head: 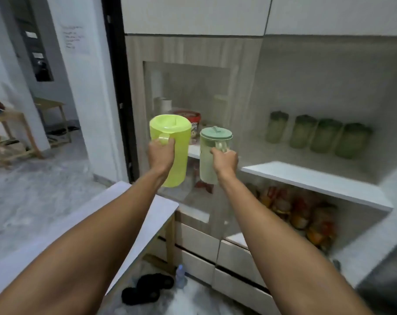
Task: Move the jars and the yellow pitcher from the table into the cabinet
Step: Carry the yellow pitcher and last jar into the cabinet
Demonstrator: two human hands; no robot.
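Both bare forearms are reaching up from the near edge of the frame toward the cabinet. On the left, the left hand point(161, 153) is closing fully around the handle of the yellow pitcher point(170, 153), fingers wrapped tight, and is holding it upright in the air with its lid on. On the right, the right hand point(224, 163) is gripping the handle of a pale jar with a green lid point(212, 155) in the same closed fist, also upright and off any surface. Pitcher and jar are hanging side by side, near each other but not touching, in front of a glass cabinet door point(188, 105); I cannot tell whether that door is open.

Below the left forearm, the white table point(134, 214) is running from the near left toward the cabinet, and neither held thing is resting on it. Behind the glass, a red-lidded tub point(192, 120) is sitting on a shelf. To the far right, four green-lidded jars point(319, 135) are standing in a row inside an open niche, above a white shelf point(315, 180). Under that shelf, blurred orange and red packets point(299, 217) are lying in a lower compartment. White drawers point(215, 251) are filling the cabinet base. On the grey floor point(38, 196), a pair of dark sandals point(147, 288) and a small plastic bottle point(181, 275) are lying under the table edge. Far left, wooden benches point(13, 137) are standing beyond a doorway.
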